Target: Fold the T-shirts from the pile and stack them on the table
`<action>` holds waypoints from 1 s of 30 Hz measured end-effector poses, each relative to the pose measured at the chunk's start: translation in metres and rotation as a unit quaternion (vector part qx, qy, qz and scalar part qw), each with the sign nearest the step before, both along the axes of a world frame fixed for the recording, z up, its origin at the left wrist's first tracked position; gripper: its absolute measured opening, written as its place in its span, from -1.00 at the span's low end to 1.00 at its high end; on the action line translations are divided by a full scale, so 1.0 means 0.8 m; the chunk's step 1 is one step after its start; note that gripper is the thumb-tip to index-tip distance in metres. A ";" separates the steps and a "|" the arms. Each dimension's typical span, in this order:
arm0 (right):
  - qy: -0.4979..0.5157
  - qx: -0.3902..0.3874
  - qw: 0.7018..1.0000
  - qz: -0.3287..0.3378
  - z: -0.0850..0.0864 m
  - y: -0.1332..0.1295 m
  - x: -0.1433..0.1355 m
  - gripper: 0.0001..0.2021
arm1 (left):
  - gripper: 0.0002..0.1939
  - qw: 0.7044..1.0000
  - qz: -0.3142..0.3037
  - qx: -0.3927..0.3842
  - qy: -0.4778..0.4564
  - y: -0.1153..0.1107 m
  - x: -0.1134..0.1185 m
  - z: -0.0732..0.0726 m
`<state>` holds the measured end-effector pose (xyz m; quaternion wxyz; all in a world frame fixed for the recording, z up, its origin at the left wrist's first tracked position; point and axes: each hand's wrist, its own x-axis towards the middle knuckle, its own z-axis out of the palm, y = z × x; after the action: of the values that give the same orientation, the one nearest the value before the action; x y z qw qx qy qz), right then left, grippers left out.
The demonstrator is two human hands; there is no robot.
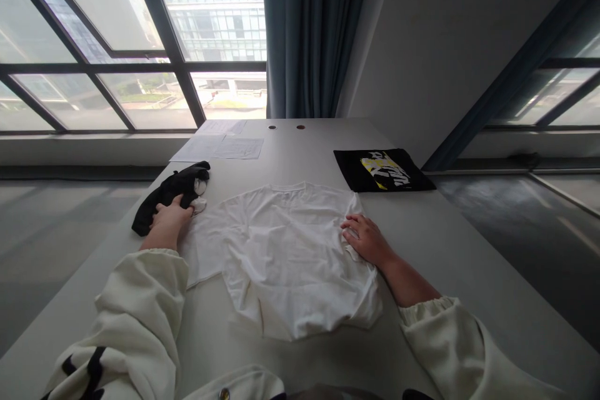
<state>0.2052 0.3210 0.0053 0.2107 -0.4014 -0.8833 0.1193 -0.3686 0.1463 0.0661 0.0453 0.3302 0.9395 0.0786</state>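
A white T-shirt (290, 250) lies spread on the table, its neckline away from me and its lower edge bunched. Its left sleeve is laid out flat, while the cloth at its right side is gathered. My left hand (169, 220) rests with spread fingers on a rumpled black garment (162, 190) with a white patch, just beyond the left sleeve. On the right side of the T-shirt lies my right hand (368, 237), palm down, fingers stretched out. A little cloth shows bunched beneath that palm.
A folded black garment with a white and yellow print (384, 170) lies at the table's back right. Paper sheets (239, 148) are at the back left. Two round holes (272, 127) show near the far edge of the white table (281, 165). Beyond hangs a blue curtain (314, 37) beside windows.
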 end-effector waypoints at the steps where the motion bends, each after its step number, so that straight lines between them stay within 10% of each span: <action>1: 0.000 -0.004 1.000 -0.001 0.000 -0.001 -0.001 -0.75 | -0.16 0.999 0.046 0.009 -0.022 0.003 -0.004 -0.002; 4: 0.012 -0.015 1.000 0.001 -0.003 0.000 0.000 -0.75 | -0.16 0.990 0.126 0.055 -0.030 0.003 -0.001 -0.013; 12: 0.074 0.050 0.985 -0.144 -0.025 0.070 0.040 -0.66 | -0.31 0.987 0.068 0.145 0.022 -0.050 0.037 -0.026; 19: -0.047 0.050 0.980 -0.187 -0.025 0.121 0.039 -0.56 | -0.33 0.998 0.056 0.035 -0.001 -0.076 0.078 -0.011; 30: -0.040 0.023 0.950 -0.308 -0.028 0.134 0.046 -0.49 | -0.39 0.978 -0.202 -0.022 0.038 -0.055 0.263 -0.043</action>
<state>0.2417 0.4280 -0.0169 0.2104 -0.6536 -0.7269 0.0123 -0.1578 0.1020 0.0319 0.0314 0.5148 0.8561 0.0342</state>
